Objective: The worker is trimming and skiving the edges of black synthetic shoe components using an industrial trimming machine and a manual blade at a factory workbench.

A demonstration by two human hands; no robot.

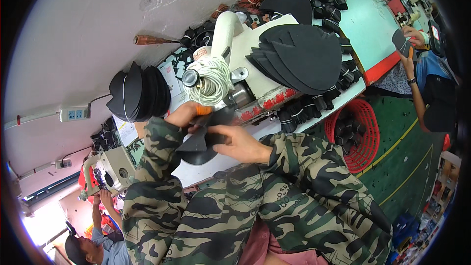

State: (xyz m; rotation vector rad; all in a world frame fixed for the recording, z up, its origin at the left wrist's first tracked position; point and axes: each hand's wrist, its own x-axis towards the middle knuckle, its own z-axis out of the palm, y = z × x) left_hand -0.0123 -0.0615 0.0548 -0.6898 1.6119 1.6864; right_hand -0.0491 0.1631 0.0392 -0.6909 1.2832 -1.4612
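Observation:
In front of my chest, both my hands are on black flat curved pieces (197, 143) that look like thin sheet or fabric, partly smeared by motion. My left hand (182, 115), with an orange cover on one finger, grips their upper left part. From the right, my right hand (241, 144) pinches their edge between thumb and fingers. Just beyond stands an off-white machine (226, 28) with a metal cylinder (242, 95) near my hands. Loose black rounded pieces (309, 56) lie fanned on its top. Left of my hands stands a tied stack of similar pieces (140, 91).
A white cord coil (210, 81) hangs on the machine. Black tied bundles (299, 118) crowd the table's edge. A red basket (369, 159) with bundles stands on the green floor at right. Two co-workers sit nearby, one at a machine (115, 169) at lower left, one at upper right.

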